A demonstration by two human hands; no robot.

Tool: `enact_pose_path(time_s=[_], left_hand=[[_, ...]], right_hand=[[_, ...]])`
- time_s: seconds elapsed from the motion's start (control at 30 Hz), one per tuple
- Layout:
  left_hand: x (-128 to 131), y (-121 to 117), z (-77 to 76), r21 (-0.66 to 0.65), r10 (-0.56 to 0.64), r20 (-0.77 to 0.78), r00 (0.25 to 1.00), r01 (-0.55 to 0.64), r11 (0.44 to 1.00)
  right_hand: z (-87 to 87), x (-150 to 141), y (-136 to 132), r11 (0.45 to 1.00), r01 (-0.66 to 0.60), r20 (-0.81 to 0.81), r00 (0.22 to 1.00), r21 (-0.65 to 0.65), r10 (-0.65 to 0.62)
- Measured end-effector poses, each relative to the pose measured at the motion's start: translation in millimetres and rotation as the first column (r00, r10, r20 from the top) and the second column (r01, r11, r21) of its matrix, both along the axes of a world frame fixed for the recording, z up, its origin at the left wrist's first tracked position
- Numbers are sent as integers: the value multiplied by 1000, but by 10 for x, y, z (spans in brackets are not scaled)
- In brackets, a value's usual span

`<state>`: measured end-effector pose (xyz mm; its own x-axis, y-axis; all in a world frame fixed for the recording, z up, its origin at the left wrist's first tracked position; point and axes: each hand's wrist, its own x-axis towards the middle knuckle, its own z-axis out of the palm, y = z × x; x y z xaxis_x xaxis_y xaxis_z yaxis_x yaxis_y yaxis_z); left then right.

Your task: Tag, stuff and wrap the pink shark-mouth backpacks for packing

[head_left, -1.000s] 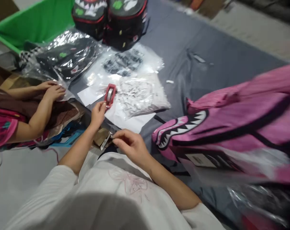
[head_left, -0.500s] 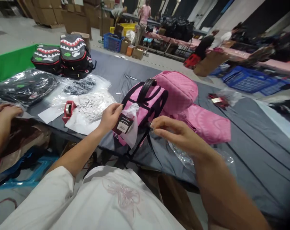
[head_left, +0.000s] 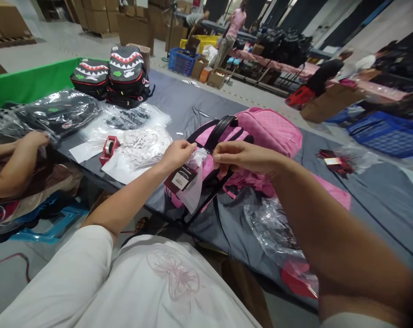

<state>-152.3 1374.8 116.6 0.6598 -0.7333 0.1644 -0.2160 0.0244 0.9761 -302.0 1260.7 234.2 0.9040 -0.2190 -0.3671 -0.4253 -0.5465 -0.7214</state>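
A pink backpack (head_left: pixel 199 136) with black straps and a black carry handle (head_left: pixel 223 127) lies in front of me. My left hand (head_left: pixel 179 154) pinches at the top of a dark hang tag (head_left: pixel 181 179) with a white label. Beside the tag hangs a small translucent plastic bag (head_left: pixel 194 196). My right hand (head_left: pixel 235 157) is closed in a pinch just right of the left fingertips, near the handle; a tiny shiny bit shows there, too small to name. Another pink backpack (head_left: pixel 271 130) stands behind, partly hidden by my right arm.
On the grey table (head_left: pixel 206 228) are a red tape dispenser (head_left: pixel 109 149), white tags in plastic (head_left: pixel 145 146), black shark-mouth backpacks (head_left: pixel 126 75) and clear wrapping (head_left: pixel 271 223). Dark red tags (head_left: pixel 334 163) lie at right. A co-worker's arm (head_left: pixel 18 159) is at left.
My right hand has moved up and closer to my left hand, towards the handle. The left hand still holds the tag. My view has shifted left, and the co-worker's hand has moved.
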Motion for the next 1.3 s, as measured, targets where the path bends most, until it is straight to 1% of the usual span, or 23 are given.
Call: enact_pose_path(time_s=[0.1, 0.2, 0.3, 0.47, 0.57, 0.73, 0.8, 0.9, 0.93, 0.97, 1.1, 1.2, 1.3], left_hand=[[-11, 11, -6, 7, -23, -7, 1000, 23, 1000], [5, 13, -16, 11, -66, -6, 998, 66, 998], [27, 12, -21, 9, -100, -4, 995, 100, 995], [36, 35, 2, 31, -115, 41, 993, 114, 993], [32, 51, 19, 49, -135, 60, 989, 132, 990], [20, 56, 32, 48, -129, 59, 990, 127, 991], [12, 59, 41, 49, -120, 59, 991, 118, 992], [-8, 69, 64, 46, -123, 62, 990, 120, 992], [-18, 74, 74, 47, -124, 60, 990, 122, 991], [-31, 78, 84, 50, -120, 58, 991, 118, 992], [-98, 87, 131, 93, -61, 87, 994, 53, 994], [-129, 67, 138, 123, -29, 120, 992, 15, 992], [-112, 22, 106, 103, -47, 71, 996, 40, 994]], right_hand=[[57, 119, -17, 1000, 26, -109, 994, -14, -27], [76, 214, -28, 999, 31, -207, 977, -43, -39], [95, 288, -30, 995, 26, -283, 958, -95, -52], [137, 390, 5, 982, 42, -393, 913, -182, -112], [136, 419, 17, 979, 70, -402, 905, -190, -142], [89, 386, -59, 979, 142, -332, 925, -149, -185], [53, 364, -126, 984, 116, -303, 941, -133, -152], [2, 354, -200, 994, 15, -237, 971, -106, -40], [-5, 359, -201, 994, 6, -234, 972, -113, -32], [-5, 369, -185, 991, 20, -245, 968, -131, -52], [58, 430, -6, 959, 143, -322, 921, -246, -220], [113, 468, 141, 931, 169, -338, 899, -322, -280], [129, 480, 215, 907, 176, -328, 892, -382, -311]])
